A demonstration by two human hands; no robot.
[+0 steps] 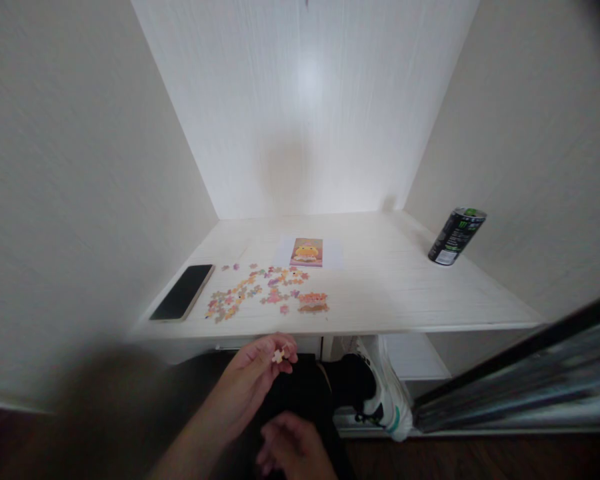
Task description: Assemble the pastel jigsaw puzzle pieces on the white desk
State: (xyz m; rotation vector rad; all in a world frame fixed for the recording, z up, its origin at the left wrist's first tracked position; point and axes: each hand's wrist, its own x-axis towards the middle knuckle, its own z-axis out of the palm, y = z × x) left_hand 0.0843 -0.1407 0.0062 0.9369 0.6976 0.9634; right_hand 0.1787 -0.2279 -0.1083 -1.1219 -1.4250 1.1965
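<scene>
My left hand is in front of the white shelf's front edge, above my dark-trousered leg. Its thumb and fingers are closed on a small pale jigsaw piece. Lower down, near my lap, is my right hand; its fingers are curled and blurred, and whether they hold anything is unclear. Loose jigsaw pieces in orange, pink and purple lie scattered on the shelf. To their right sits a small joined section of puzzle. Behind the pieces lies a picture card showing a yellow figure.
A dark-screened phone lies at the shelf's left. A black drink can stands at the right by the side wall. The white shelf has walls on three sides. Below its front edge is a white shoe.
</scene>
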